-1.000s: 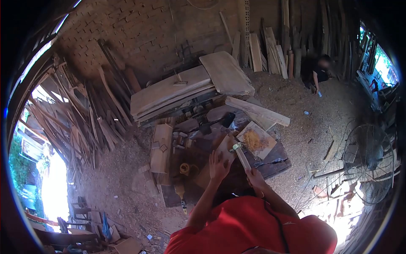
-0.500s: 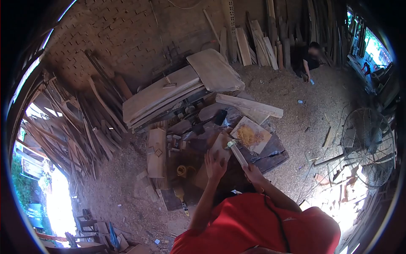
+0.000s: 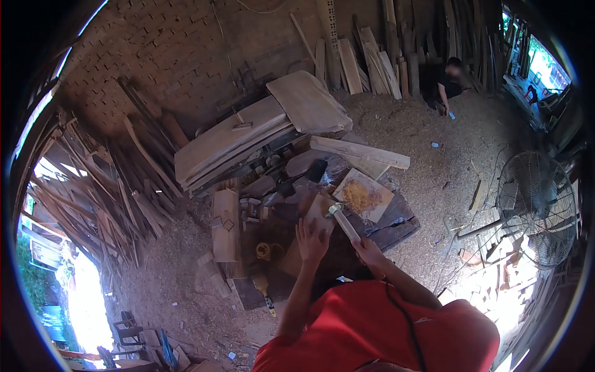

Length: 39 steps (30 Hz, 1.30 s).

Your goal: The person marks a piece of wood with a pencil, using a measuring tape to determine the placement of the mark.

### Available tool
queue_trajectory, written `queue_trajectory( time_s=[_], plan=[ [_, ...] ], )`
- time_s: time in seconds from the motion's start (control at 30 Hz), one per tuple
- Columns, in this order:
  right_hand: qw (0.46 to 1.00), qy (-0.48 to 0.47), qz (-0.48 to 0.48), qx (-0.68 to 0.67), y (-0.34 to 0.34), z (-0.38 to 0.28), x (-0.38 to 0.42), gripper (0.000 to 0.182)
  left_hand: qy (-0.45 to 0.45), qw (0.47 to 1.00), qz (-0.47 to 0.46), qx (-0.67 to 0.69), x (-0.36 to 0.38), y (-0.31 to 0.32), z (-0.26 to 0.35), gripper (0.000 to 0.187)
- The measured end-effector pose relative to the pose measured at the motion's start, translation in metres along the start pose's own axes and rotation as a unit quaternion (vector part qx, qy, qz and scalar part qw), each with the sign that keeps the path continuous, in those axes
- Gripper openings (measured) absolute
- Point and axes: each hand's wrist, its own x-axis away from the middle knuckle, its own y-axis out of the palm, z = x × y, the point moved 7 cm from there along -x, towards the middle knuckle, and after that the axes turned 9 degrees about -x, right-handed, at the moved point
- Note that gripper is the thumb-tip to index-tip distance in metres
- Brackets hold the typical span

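My right hand is closed round the light handle of a tool, whose pale head touches a light wooden board. Fingers spread, my left hand lies on the lower left part of that board. Just right of the tool head is a square panel with an orange-brown patch. A round yellow container and a brush with a yellow-and-black handle lie to the left on the dark work surface.
Stacked boards and a long plank lie beyond the work surface. A caged fan stands at right. Another person is low to the ground at the back right. Timber strips are piled at left.
The tool head has moved slightly down and left along the board, with my right hand following. My left hand stays spread on the board. The whole view has shifted slightly.
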Motion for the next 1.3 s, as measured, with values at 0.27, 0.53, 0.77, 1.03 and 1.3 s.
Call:
queue_trajectory(
  time_s=[0.27,0.53,0.77,1.03,1.3],
  plan=[
    [1.0,0.003,0.008,0.001,0.0,0.007,-0.003,0.048,-0.01,1.0,-0.004,0.007,0.002,0.003,-0.003,0.057],
    [1.0,0.001,0.005,-0.007,0.0,0.006,-0.002,0.05,-0.008,1.0,-0.001,0.018,-0.001,-0.004,-0.001,0.06],
    [1.0,-0.005,0.007,0.004,-0.001,-0.002,0.002,0.052,-0.014,1.0,0.002,0.013,-0.001,-0.003,-0.001,0.062],
    [1.0,-0.006,0.012,0.02,-0.001,0.007,-0.003,0.053,-0.022,0.999,0.007,0.026,0.001,0.002,-0.006,0.06],
    [1.0,0.009,0.011,0.016,0.0,0.001,0.002,0.05,-0.072,0.997,-0.012,0.034,0.003,0.0,-0.013,0.084]
  ],
)
